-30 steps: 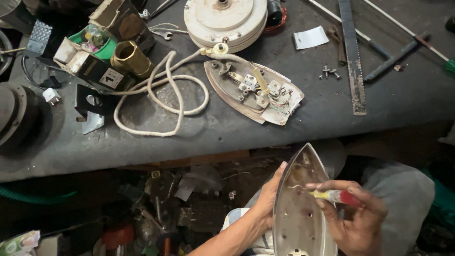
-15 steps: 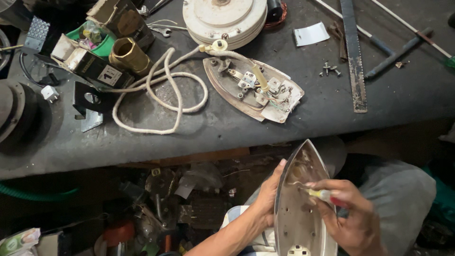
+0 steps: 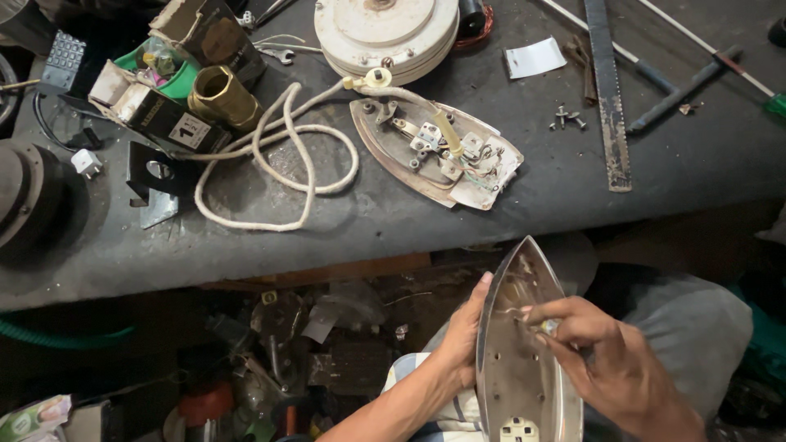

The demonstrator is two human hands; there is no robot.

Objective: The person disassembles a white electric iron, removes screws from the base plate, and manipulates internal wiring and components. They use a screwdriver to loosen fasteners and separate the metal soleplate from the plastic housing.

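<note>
Below, largest first: the dark workbench [image 3: 508, 213] fills the upper half of the view, and my lap sits under its near edge. On the bench, a round white appliance base [image 3: 385, 29] lies at the top; just beside it rests an opened iron base [image 3: 434, 151] with bare terminals, its white cord [image 3: 278, 164] looped to the left. A long metal file [image 3: 610, 98] lies at the right, well apart from my hands, with loose screws [image 3: 566, 116] near it. A brass fitting [image 3: 221, 96] and a small cardboard box [image 3: 151, 115] stand at the left.

Nearer me, the shiny iron cover [image 3: 524, 360] stands tilted on my lap, pointed tip up toward the bench edge, hollow side facing me. My left hand [image 3: 463, 336] grips its left rim, fingers curled behind the metal, thumb along the edge. My right hand [image 3: 606, 360] reaches into the hollow from the right; its thumb and forefinger are pressed together, pinching a small screwdriver [image 3: 547, 327] with a yellowish handle. The fingertips lie inside the upper half of the cover, just below its tip. Whether the tool's tip touches the metal I cannot tell
</note>
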